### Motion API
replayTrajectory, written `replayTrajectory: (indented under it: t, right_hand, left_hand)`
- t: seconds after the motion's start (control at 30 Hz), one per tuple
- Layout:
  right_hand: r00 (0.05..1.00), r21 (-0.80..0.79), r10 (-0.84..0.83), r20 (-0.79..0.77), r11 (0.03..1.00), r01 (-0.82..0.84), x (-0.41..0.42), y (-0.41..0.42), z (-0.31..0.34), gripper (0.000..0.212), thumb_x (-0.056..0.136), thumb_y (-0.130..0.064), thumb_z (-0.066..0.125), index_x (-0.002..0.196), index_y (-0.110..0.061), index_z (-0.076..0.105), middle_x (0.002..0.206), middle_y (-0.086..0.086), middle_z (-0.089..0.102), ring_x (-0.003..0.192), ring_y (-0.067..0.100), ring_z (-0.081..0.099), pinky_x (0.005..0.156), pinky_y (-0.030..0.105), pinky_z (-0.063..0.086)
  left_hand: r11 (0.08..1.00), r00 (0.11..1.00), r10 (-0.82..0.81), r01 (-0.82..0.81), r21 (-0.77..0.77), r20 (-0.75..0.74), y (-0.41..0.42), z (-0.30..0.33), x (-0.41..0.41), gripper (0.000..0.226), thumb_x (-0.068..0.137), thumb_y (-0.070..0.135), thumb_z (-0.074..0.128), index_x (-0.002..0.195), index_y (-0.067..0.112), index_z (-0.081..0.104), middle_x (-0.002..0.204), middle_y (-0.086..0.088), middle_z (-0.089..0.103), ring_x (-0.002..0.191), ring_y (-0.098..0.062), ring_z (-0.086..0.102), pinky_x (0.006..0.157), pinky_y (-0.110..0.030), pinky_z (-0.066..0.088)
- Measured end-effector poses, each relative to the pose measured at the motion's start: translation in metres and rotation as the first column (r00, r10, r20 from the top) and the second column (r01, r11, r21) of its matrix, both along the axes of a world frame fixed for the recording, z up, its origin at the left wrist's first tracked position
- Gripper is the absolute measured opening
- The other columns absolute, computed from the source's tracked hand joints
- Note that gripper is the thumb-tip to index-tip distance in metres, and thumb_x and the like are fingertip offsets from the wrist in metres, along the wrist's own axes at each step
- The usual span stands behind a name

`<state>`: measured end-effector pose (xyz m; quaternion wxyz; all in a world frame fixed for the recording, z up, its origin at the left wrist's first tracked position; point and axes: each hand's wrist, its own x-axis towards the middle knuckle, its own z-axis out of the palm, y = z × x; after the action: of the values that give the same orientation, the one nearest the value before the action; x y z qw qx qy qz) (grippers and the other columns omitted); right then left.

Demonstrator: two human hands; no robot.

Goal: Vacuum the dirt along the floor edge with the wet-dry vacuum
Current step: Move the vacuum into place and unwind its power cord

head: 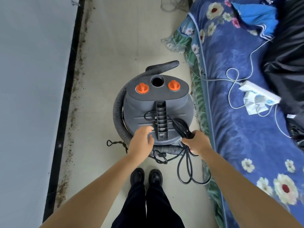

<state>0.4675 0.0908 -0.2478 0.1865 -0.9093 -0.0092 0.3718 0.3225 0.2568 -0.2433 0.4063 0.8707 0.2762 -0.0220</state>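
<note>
So the wet-dry vacuum [157,109] sits dead center of the frame on the pale floor, right in front of the person's black shoes [146,176], and nothing's being sucked up yet by the look of it. The right hand [196,143] has its fingers curled around a bundle of black power cord [184,129], with loops of it hanging down toward the lower middle of the frame, while the left hand [142,139] hovers over the near rim of the lid with fingers loosely spread, holding nothing; I can't tell if it's actually touching the plastic. The key thing for the next move, I'd guess: the power strip [259,92] lies on the blue floral bedding [238,137] at center right, so it's up and to the right of the cord hand, and the right hand is clearly the nearer one to reach it. The dirt [74,102] is on the opposite side, a dark speckled band running top to bottom along the black baseboard [65,96] at the left, so its long axis is basically parallel to the way the person faces. The ribbed hose [120,102] wraps around the left side of the tank and its end pokes out at the top, pointing right, away from the dirt. Room is tight: bedding edge hugs the vacuum's right side, with a strip of bare floor between the tank and the dirty edge on the left.
</note>
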Motion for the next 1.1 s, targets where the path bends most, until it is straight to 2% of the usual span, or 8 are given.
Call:
replayTrajectory:
  t: [0.1,0.2,0.33,0.47,0.63,0.77,0.93,1.1]
  right_hand:
    - [0.95,0.179,-0.29,-0.116,0.935,0.307,-0.026,-0.016,0.018,0.023,0.081,-0.018,0.071,0.072,-0.006,0.054,0.057,0.008,0.05,0.045,0.02,0.046,0.044,0.024,0.039]
    - [0.81,0.335,-0.553,-0.194,0.739,0.585,-0.062,-0.04,0.034,0.016,0.084,-0.014,0.07,0.086,-0.001,0.061,0.066,0.009,0.058,0.053,0.019,0.053,0.043,0.019,0.044]
    - [0.666,0.467,-0.609,-0.431,0.481,0.742,-0.076,-0.061,0.062,0.012,0.087,-0.008,0.069,0.092,-0.005,0.058,0.081,0.011,0.065,0.069,0.019,0.063,0.053,0.027,0.052]
    - [0.784,0.586,-0.441,-0.436,0.522,0.62,-0.065,-0.075,0.096,0.015,0.092,-0.008,0.062,0.105,-0.005,0.055,0.086,0.012,0.063,0.062,0.017,0.068,0.056,0.029,0.058]
    - [0.874,0.649,-0.165,-0.458,0.61,0.455,-0.062,-0.099,0.146,0.011,0.098,0.002,0.046,0.095,-0.006,0.053,0.059,0.007,0.06,0.046,0.014,0.061,0.04,0.021,0.046]
    - [0.875,0.694,0.075,-0.479,0.643,0.325,-0.072,-0.136,0.178,0.019,0.095,0.008,0.045,0.098,-0.007,0.057,0.055,0.002,0.057,0.05,0.014,0.058,0.046,0.022,0.046]
    - [0.878,0.728,0.231,-0.42,0.663,0.174,-0.088,-0.171,0.209,0.018,0.093,0.007,0.051,0.096,-0.009,0.059,0.071,0.004,0.062,0.058,0.015,0.064,0.049,0.019,0.048]
    - [0.983,0.673,0.185,-0.004,0.728,-0.134,-0.102,-0.181,0.214,0.019,0.09,0.005,0.058,0.088,-0.014,0.058,0.065,0.003,0.058,0.046,0.007,0.054,0.054,0.026,0.042]
  left_hand:
    - [0.935,0.945,-0.283,0.234,-0.266,-0.163,-0.039,0.027,-0.002,0.045,0.095,0.012,0.048,0.14,0.014,0.043,0.136,-0.003,0.055,0.116,-0.019,0.057,0.095,-0.027,0.042]
    - [0.837,0.818,-0.519,0.427,-0.341,-0.248,-0.071,0.049,-0.008,0.054,0.092,0.007,0.044,0.144,0.019,0.039,0.144,0.001,0.047,0.134,-0.02,0.038,0.116,-0.037,0.024]
    - [0.832,0.821,-0.543,0.497,-0.247,-0.175,-0.076,0.066,-0.012,0.016,0.086,0.004,0.047,0.085,0.018,0.056,0.082,-0.003,0.059,0.077,-0.021,0.055,0.095,-0.042,0.039]
    - [0.942,0.941,-0.316,0.297,-0.155,-0.118,-0.077,0.078,-0.027,0.026,0.091,0.024,0.055,0.07,0.009,0.05,0.065,-0.007,0.055,0.062,-0.024,0.054,0.058,-0.033,0.036]
    - [1.0,0.996,0.0,-0.002,-0.025,-0.09,-0.095,0.106,-0.057,0.045,0.093,0.031,0.057,0.054,0.021,0.036,0.05,0.008,0.04,0.047,-0.003,0.038,0.048,-0.022,0.026]
    - [0.991,0.995,0.099,-0.1,-0.094,-0.017,-0.149,0.136,-0.09,0.025,0.091,0.024,0.06,0.068,0.019,0.051,0.054,0.012,0.048,0.05,-0.001,0.046,0.052,-0.015,0.032]
    - [0.921,0.915,0.365,-0.328,-0.209,0.173,-0.21,0.184,-0.122,0.026,0.087,0.017,0.066,0.068,0.006,0.051,0.053,0.01,0.043,0.049,-0.001,0.043,0.052,-0.011,0.032]
    - [0.791,0.764,0.602,-0.532,-0.301,0.232,-0.21,0.221,-0.188,0.03,0.088,0.008,0.061,0.061,0.004,0.046,0.053,0.0,0.037,0.047,-0.004,0.03,0.049,-0.019,0.024]
